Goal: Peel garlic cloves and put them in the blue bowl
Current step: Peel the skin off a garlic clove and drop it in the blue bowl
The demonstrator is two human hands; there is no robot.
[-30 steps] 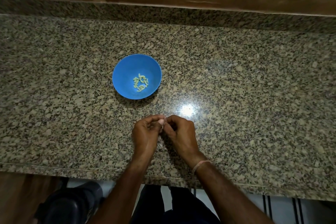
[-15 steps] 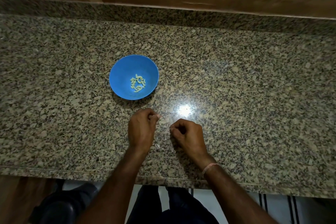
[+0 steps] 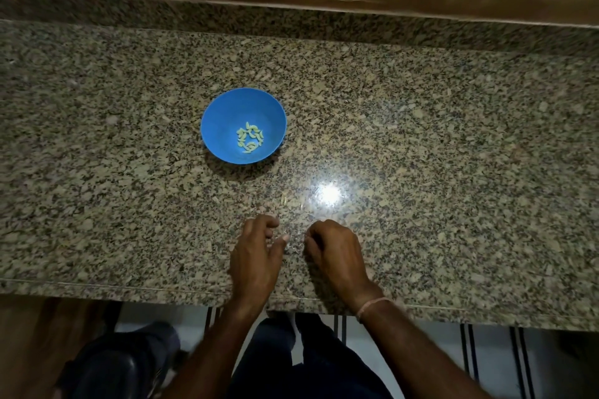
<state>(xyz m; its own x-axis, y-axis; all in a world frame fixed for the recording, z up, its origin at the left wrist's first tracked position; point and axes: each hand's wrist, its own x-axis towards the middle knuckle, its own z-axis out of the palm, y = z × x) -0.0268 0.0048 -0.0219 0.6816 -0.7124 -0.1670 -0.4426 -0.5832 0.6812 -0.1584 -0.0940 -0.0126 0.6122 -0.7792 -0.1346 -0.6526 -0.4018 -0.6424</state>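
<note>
Blue bowl [image 3: 223, 113]: it is standing upright on the worktop [image 3: 453, 139], within easy reach of both hands, probably so that each finished clove needs only a short reach.

Peeled cloves [image 3: 249, 138]: a small heap of pale cloves is lying at the bottom of the bowl, so part of the task is already done.

Left hand [image 3: 256, 256]: it is hovering low on the near side of the bowl, a little to its right. The fingers are loosely curled and the thumb is standing apart from them, with nothing showing between.

Right hand [image 3: 337, 253]: it is resting further to the right of the bowl than the left hand. The fingers are curled in and the tips are tucked under. I cannot tell if they are pinching a clove or a skin.

Small pale bit [image 3: 284, 197]: it is lying on the worktop between the bowl and the hands. It is too small to tell whether it is a clove or a skin.

Step, as I am judging it: the hands are working between two cloves.
</note>
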